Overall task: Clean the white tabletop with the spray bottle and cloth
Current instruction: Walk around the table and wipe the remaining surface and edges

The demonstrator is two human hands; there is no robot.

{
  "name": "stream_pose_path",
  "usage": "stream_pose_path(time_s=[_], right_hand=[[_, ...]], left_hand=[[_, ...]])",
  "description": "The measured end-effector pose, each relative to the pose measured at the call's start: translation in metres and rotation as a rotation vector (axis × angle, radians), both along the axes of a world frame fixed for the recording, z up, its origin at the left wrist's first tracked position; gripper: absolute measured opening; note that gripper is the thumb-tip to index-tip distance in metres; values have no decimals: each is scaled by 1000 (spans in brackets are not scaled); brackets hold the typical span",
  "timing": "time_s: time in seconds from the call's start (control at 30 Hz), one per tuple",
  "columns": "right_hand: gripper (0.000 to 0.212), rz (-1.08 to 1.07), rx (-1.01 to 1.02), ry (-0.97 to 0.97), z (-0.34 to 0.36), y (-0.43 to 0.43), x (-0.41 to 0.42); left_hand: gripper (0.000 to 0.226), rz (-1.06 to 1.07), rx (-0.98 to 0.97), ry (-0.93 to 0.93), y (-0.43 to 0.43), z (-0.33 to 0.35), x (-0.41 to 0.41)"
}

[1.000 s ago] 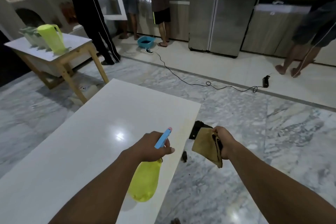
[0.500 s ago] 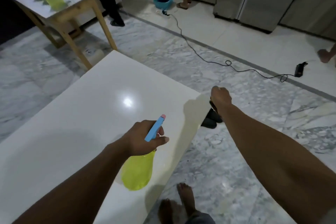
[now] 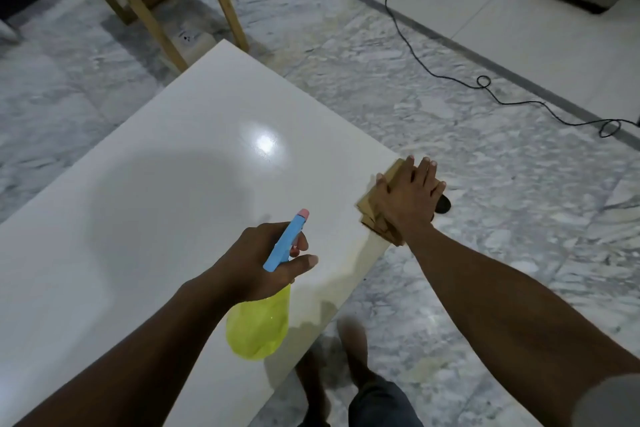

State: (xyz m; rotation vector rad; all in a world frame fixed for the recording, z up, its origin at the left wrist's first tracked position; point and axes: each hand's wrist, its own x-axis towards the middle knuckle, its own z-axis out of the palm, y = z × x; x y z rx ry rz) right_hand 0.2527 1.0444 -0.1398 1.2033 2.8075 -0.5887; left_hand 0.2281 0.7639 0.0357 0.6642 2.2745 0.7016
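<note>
The white tabletop (image 3: 166,191) fills the left and middle of the head view. My left hand (image 3: 263,263) grips a spray bottle (image 3: 259,322) with a yellow-green body and a blue head with a pink tip, held above the table's near right part. My right hand (image 3: 408,198) lies flat, fingers spread, pressing a folded tan cloth (image 3: 372,211) onto the table's right edge near its far corner. Most of the cloth is hidden under the palm.
A wooden-legged table (image 3: 221,0) stands beyond the far corner. A black cable (image 3: 415,59) runs across the marble floor to the right. A dark object (image 3: 443,204) lies on the floor just past my right hand. My bare feet (image 3: 349,347) stand by the table's near edge.
My right hand has come down from beside the table and now presses the cloth flat on the table's right edge. The view has tilted further down. My left hand still holds the bottle.
</note>
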Motion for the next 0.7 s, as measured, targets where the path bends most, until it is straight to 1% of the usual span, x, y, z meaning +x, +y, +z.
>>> stream_pose_path(time_s=[0.1, 0.2, 0.37, 0.5, 0.7], right_hand=[[82, -6, 89, 33, -16, -8, 3], [78, -23, 132, 57, -20, -12, 4], [74, -42, 150, 78, -23, -18, 4], [68, -41, 153, 91, -23, -21, 5], [64, 68, 181, 71, -26, -53, 20]], left_hand=[[24, 33, 14, -32, -4, -4, 5], [25, 57, 3, -37, -11, -6, 7], [26, 61, -38, -9, -24, -9, 9], [25, 73, -28, -17, -38, -11, 15], [26, 87, -18, -11, -70, -11, 37]])
